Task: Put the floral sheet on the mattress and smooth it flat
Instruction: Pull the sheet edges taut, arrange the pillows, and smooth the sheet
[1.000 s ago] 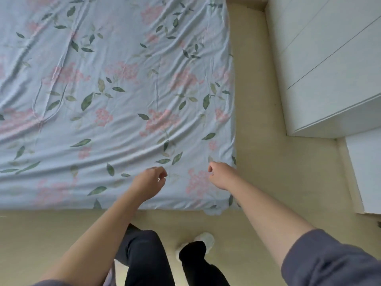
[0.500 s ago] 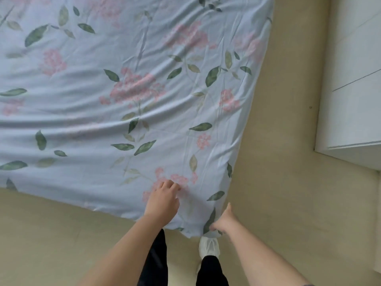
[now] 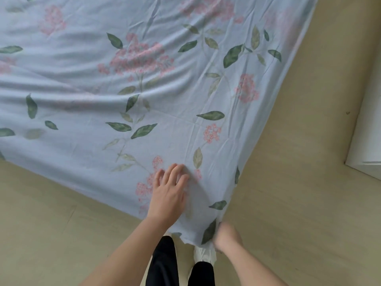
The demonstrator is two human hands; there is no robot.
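Note:
The floral sheet (image 3: pixel 169 96), pale blue with pink flower clusters and green leaves, covers the mattress and fills most of the view; the mattress itself is hidden under it. Soft wrinkles run across its middle. My left hand (image 3: pixel 168 195) lies flat on the sheet near the closest corner, fingers spread and pressing the cloth. My right hand (image 3: pixel 225 236) is at the corner tip, fingers curled around the hanging edge of the sheet; it is blurred.
Beige floor (image 3: pixel 299 182) runs along the right and near sides of the bed. A white cabinet (image 3: pixel 369 141) stands at the right edge. My dark trousers (image 3: pixel 165 263) and a white shoe (image 3: pixel 203 254) show just below the corner.
My left hand went from a loose fist to flat on the sheet. My right hand dropped from the top of the corner to its hanging edge. The view came closer to the corner.

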